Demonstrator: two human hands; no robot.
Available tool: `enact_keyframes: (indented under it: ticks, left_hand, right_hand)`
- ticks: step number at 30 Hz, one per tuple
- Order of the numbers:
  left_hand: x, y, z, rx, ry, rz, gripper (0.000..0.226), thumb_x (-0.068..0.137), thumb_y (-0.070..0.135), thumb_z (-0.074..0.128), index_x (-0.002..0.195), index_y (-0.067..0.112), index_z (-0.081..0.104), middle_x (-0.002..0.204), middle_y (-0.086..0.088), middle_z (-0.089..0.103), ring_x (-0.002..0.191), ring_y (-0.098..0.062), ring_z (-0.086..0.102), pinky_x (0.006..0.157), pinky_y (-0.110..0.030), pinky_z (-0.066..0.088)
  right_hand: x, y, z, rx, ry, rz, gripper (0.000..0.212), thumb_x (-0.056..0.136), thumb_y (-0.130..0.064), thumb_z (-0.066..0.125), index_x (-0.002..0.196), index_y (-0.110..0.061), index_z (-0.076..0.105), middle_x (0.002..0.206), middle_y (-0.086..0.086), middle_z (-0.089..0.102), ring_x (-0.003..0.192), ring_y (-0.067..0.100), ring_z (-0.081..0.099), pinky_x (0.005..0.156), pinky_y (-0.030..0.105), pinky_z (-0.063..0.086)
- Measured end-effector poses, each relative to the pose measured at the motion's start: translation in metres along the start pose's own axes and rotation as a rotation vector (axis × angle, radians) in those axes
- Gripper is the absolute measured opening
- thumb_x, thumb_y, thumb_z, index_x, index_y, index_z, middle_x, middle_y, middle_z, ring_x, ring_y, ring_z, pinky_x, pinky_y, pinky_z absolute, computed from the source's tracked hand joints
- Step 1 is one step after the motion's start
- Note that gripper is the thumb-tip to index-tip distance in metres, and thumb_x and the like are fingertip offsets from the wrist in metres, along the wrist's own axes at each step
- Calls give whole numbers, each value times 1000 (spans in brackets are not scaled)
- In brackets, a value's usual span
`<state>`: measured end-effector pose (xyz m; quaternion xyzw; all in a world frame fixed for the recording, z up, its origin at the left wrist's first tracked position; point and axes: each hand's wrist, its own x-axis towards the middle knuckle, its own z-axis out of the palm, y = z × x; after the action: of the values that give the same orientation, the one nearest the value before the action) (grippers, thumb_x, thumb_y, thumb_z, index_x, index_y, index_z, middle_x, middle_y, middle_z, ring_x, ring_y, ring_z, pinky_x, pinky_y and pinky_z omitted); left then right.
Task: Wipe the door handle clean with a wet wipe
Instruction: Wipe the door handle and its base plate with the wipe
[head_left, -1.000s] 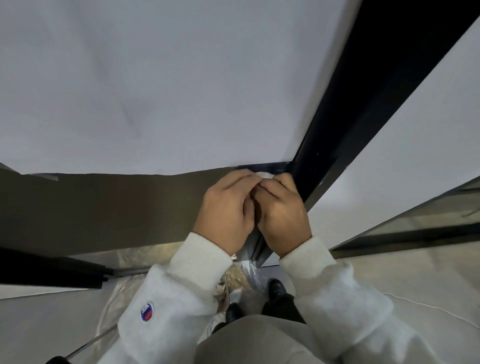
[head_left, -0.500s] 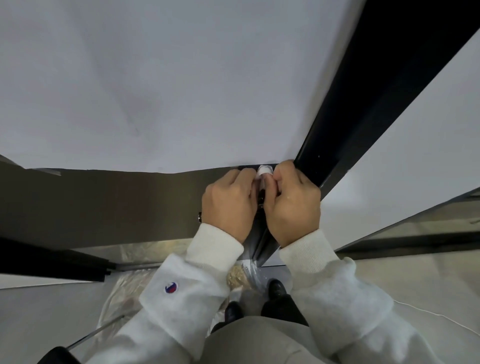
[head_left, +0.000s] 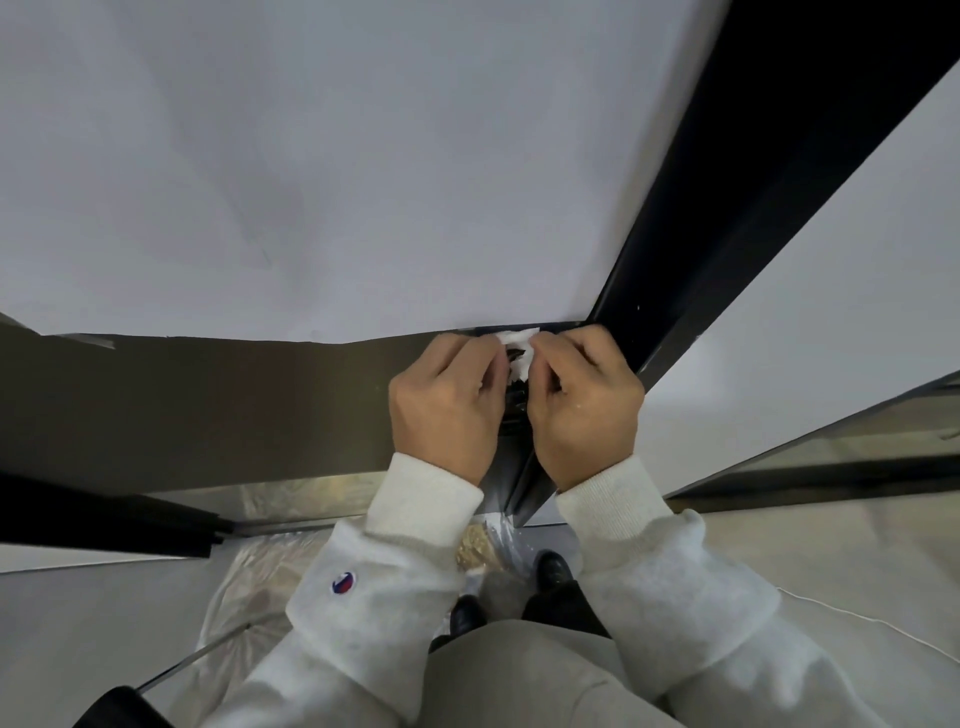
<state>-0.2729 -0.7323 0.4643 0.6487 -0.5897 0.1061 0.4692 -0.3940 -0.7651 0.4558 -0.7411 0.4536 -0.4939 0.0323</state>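
A white wet wipe (head_left: 517, 349) is pinched between the fingertips of both hands, which meet knuckle to knuckle at the door's edge. The left hand (head_left: 447, 402) has its fingers curled over onto the left part of the wipe; the right hand (head_left: 584, 400) curls its fingers onto the right part, thumb tucked in toward the gap. The wipe bunches up between them, its crumpled top showing just above the fingertips. In the narrow gap below it sits a dark piece of hardware, likely the door handle (head_left: 514, 397), though the hands hide most of it and its shape cannot be made out. The wipe lies right at its upper end, seemingly touching it.

Both wrists wear cream ribbed sweatshirt cuffs; the left sleeve (head_left: 374, 582) carries a small round red-white-and-blue logo. The hardware is set where a brownish door panel (head_left: 208, 405) meets a black frame (head_left: 737, 171) that slants up to the right. Far below, two black shoes (head_left: 553, 569) stand on a pale floor beside crinkled clear plastic sheeting (head_left: 249, 582).
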Motion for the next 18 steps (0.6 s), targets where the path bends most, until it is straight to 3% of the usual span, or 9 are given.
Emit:
enact_keyframes:
  ticks: [4, 8, 13, 18]
  left_hand:
    - [-1, -4, -1, 18, 15, -29, 17, 81, 0, 73, 66, 7, 72, 57, -7, 57, 44, -24, 47, 40, -33, 40]
    - [-6, -7, 2, 51, -118, -126, 20, 83, 9, 69, 64, 11, 70, 55, -3, 51, 45, -22, 43, 41, -31, 37]
    - [-4, 1, 5, 193, -319, -279, 21, 80, 17, 70, 60, 15, 66, 50, -4, 55, 44, -28, 47, 44, -26, 35]
    - [10, 15, 0, 232, -451, -319, 23, 87, 19, 54, 67, 12, 65, 58, -10, 57, 56, -34, 48, 50, -32, 36]
  right_hand:
    - [-4, -6, 4, 41, -82, -24, 15, 90, 2, 62, 97, 3, 75, 89, 16, 63, 72, 23, 59, 63, 34, 53]
    - [-17, -2, 6, -78, -199, -54, 19, 93, -10, 65, 106, 2, 74, 98, 16, 65, 84, 31, 61, 71, 40, 55]
    - [-16, -3, -1, -148, -281, 50, 25, 95, -24, 61, 115, -13, 72, 88, 10, 53, 66, 26, 52, 49, 39, 52]
    - [-17, -3, -6, -143, -306, 66, 30, 93, -21, 57, 119, -16, 69, 85, 9, 58, 56, 34, 57, 46, 41, 54]
